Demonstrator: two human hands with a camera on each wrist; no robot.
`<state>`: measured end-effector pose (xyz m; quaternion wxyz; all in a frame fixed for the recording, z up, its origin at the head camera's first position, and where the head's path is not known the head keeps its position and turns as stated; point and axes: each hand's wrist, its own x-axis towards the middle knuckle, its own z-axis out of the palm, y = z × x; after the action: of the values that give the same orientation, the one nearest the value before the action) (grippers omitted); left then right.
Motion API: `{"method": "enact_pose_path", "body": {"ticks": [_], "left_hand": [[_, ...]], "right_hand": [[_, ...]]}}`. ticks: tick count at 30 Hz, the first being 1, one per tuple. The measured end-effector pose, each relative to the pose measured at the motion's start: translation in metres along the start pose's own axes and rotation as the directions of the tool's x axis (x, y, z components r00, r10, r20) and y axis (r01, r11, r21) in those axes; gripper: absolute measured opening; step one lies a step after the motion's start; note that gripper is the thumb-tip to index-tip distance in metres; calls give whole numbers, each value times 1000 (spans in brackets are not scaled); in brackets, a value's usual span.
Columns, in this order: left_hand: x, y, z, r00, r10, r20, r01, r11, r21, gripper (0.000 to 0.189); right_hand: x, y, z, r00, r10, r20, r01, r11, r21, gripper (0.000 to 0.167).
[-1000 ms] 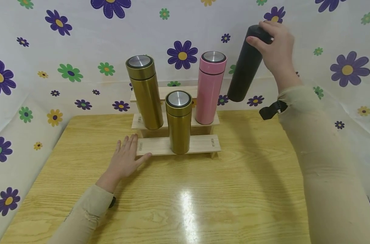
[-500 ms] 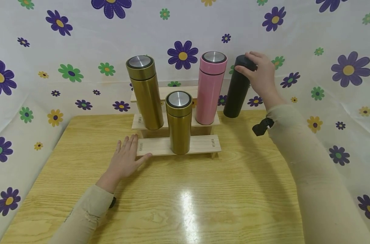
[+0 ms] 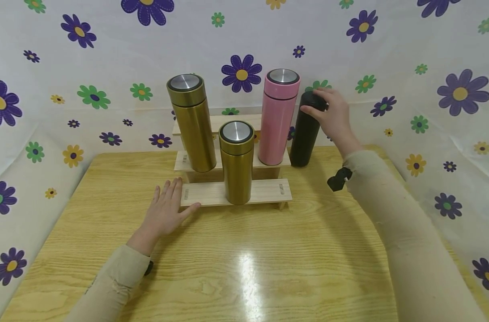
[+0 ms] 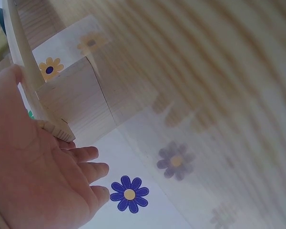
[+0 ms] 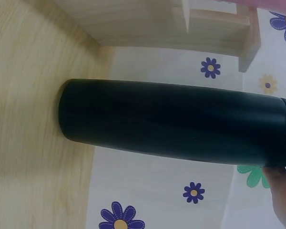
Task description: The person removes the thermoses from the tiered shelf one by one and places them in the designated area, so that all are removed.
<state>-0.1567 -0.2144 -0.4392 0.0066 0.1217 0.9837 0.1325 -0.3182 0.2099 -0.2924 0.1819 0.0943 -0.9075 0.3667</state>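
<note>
My right hand (image 3: 333,117) grips the top of a black thermos (image 3: 307,129) beside the right end of the wooden stepped rack (image 3: 204,192). In the right wrist view the thermos (image 5: 176,123) has its base at the table; whether it touches is hard to tell. With straight fingers, my left hand (image 3: 163,210) touches the rack's lower left end. A tall gold thermos (image 3: 193,125) and a pink thermos (image 3: 278,120) stand on the middle step. On the lowest step stands a shorter gold thermos (image 3: 237,165).
Behind the rack hangs a white flowered cloth (image 3: 127,53), which also lines both sides. The wood-grain table (image 3: 212,268) stretches in front. At the back is the rack's top step (image 3: 236,120), partly hidden by the thermoses.
The black thermos has come down and to the left in my right hand, from high in the air to table height beside the rack. My left hand stays put.
</note>
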Motion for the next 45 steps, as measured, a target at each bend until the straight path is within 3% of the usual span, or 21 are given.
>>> {"method": "enact_pose_path", "body": {"ticks": [14,32,40,45], "left_hand": [[0,1,1,1000,-6,12,7,1000,-2,98],[0,1,1,1000,-9,11,9,1000,7,98],[-1,1,1,1000,-6,9,6,1000,15,99],[0,1,1,1000,-5,10,5,1000,14,99]], "right_hand": [[-5,6,10,999,-29,-43,31,999,37,63],[-14,13,10,997,-54,-63,54,998,12,62],[-15,-1,3,1000,-17,-4,17,1000,8,64],[-16,-20,-5,991,-112,-79,117,992,56,50]]}}
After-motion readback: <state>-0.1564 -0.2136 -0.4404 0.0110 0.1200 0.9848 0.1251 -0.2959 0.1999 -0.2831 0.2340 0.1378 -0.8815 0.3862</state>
